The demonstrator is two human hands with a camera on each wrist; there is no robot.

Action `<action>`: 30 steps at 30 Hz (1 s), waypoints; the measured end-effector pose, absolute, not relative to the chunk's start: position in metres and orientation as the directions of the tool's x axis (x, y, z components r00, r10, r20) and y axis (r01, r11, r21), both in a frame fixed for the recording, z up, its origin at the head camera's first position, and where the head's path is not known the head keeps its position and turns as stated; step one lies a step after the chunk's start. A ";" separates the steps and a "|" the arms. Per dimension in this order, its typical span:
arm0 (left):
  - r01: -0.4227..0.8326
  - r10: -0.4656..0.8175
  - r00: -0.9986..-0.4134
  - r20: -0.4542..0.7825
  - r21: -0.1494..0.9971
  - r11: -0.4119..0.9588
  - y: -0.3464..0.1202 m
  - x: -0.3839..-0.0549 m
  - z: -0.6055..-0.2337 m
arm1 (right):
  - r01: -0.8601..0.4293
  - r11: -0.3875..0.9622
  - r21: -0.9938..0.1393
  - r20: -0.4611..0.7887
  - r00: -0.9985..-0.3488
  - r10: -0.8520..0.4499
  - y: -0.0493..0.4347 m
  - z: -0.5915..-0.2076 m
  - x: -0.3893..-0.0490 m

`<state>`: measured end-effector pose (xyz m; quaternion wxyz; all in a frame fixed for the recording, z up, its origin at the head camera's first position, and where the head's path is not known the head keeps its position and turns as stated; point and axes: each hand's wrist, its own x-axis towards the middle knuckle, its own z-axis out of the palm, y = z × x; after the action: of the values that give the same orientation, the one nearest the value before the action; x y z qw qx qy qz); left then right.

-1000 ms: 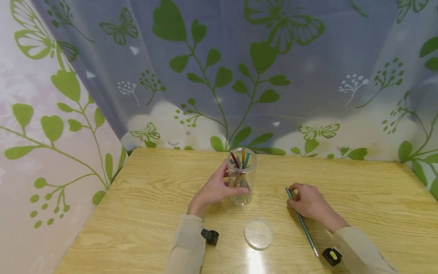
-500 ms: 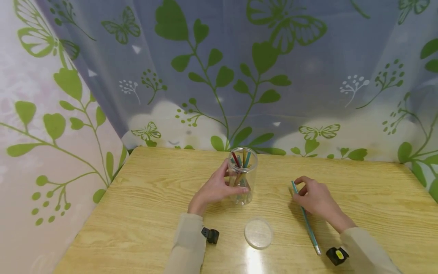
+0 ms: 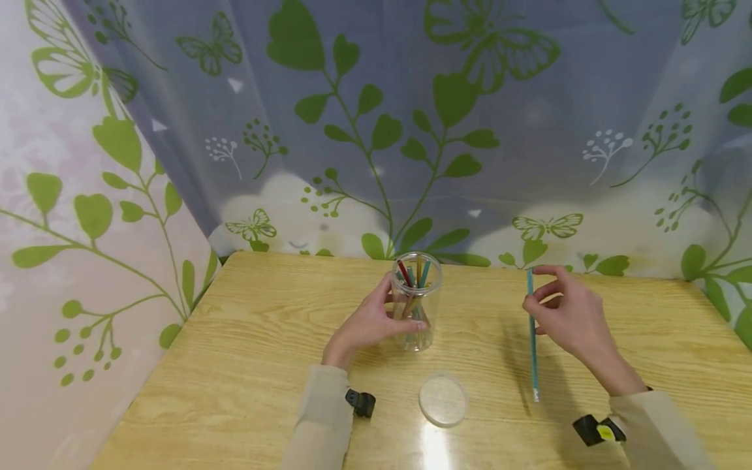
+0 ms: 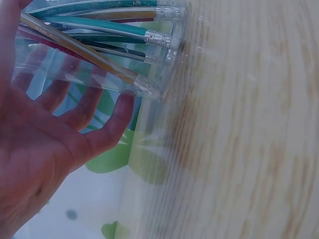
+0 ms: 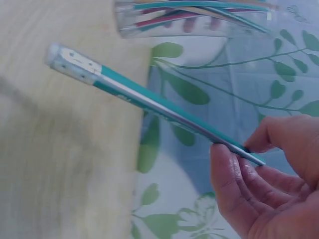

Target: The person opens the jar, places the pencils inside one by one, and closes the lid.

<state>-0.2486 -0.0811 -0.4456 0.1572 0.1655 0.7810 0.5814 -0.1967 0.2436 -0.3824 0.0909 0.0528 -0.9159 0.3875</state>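
Observation:
A clear plastic jar (image 3: 433, 307) stands upright on the table, with several pencils (image 4: 104, 26) inside, eraser ends down. My left hand (image 3: 367, 320) grips the jar from its left side, thumb across the front and fingers behind. Off to the jar's right, my right hand (image 3: 572, 320) pinches a teal pencil (image 3: 533, 359) near its upper end, between thumb and fingers. This pencil hangs nearly upright above the table, its white eraser (image 5: 54, 54) end pointing down. In the right wrist view the fingertips (image 5: 224, 154) close on the pencil's far end.
A round clear lid (image 3: 444, 399) lies flat on the wooden table (image 3: 252, 365) in front of the jar. Behind the table hangs a leaf-and-butterfly cloth (image 3: 376, 130), and another patterned cloth (image 3: 70, 274) covers the left side. Both wrists wear black cameras.
My right hand has lifted the teal pencil off the table, moving up and to the right, and the pencil has swung closer to upright. The left hand and jar have stayed in place.

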 end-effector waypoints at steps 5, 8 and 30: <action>0.075 0.443 -0.895 -0.055 0.960 0.269 -0.081 -0.248 -0.446 | -0.204 0.670 -0.714 0.289 -0.957 0.018 0.244 -0.369 -0.198; 0.075 0.441 -0.896 -0.053 0.960 0.269 -0.081 -0.248 -0.445 | -0.225 0.655 -0.721 0.327 -0.944 0.036 0.244 -0.362 -0.199; 0.083 0.447 -0.893 -0.052 0.958 0.276 -0.081 -0.249 -0.447 | -0.376 0.466 -0.801 0.485 -0.864 0.137 0.221 -0.314 -0.210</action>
<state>-0.2487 -0.0811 -0.4468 0.1581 0.1692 0.7830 0.5773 -0.2100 0.2212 -0.3138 0.2507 0.0728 -0.8187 0.5114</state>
